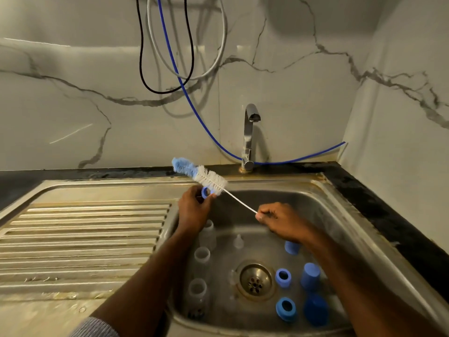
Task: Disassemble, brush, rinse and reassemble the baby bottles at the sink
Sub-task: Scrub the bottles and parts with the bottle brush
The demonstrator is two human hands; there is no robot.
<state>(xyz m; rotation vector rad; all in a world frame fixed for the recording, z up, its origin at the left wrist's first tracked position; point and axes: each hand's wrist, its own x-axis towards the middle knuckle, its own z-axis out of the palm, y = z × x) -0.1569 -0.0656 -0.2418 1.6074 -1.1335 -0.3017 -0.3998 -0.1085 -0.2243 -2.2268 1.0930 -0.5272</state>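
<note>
Disassembled bottle bodies (201, 256), blue collars (283, 278) and caps (310, 276) lie low in the sink (315, 210); mid-frame, left hand (194, 210) pinches a blue collar ring (205, 192), right hand (283, 221) grips the bottle brush (210, 179) wire: brushing underway, rinsing and reassembly remain.

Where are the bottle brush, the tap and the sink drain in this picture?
bottle brush (211, 180): head view, on the white bristles.
tap (249, 132): head view, on the upright chrome stem.
sink drain (255, 280): head view, on the metal strainer.
</note>
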